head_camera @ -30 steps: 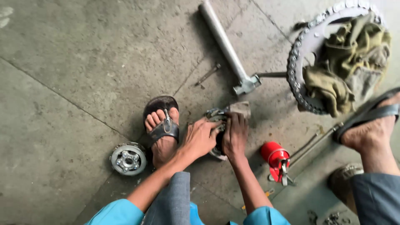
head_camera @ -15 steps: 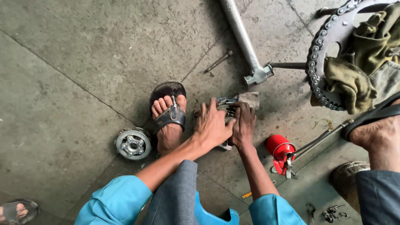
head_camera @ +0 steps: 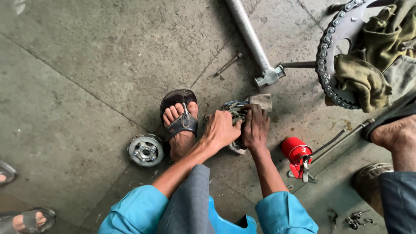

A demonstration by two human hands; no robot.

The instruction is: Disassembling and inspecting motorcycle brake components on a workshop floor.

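Note:
My left hand (head_camera: 222,128) and my right hand (head_camera: 255,127) both press on a greasy metal machine part (head_camera: 236,110) that lies on the concrete floor just right of my sandalled foot (head_camera: 180,123). A grey block (head_camera: 261,102) sticks out at the part's far end. The hands cover most of the part, so its shape is hard to tell. Blue sleeves cover both my forearms at the bottom of the view.
A round metal hub (head_camera: 145,150) lies left of my foot. A red oil can (head_camera: 297,154) stands right of my hands. A steel pipe tool (head_camera: 253,41), a loose bolt (head_camera: 227,65), a chain sprocket (head_camera: 331,65) with rags (head_camera: 368,73), another person's foot (head_camera: 392,132).
The view has shifted, so everything sits lower and further right than a second ago. Both hands stay pressed on the metal part in much the same grip.

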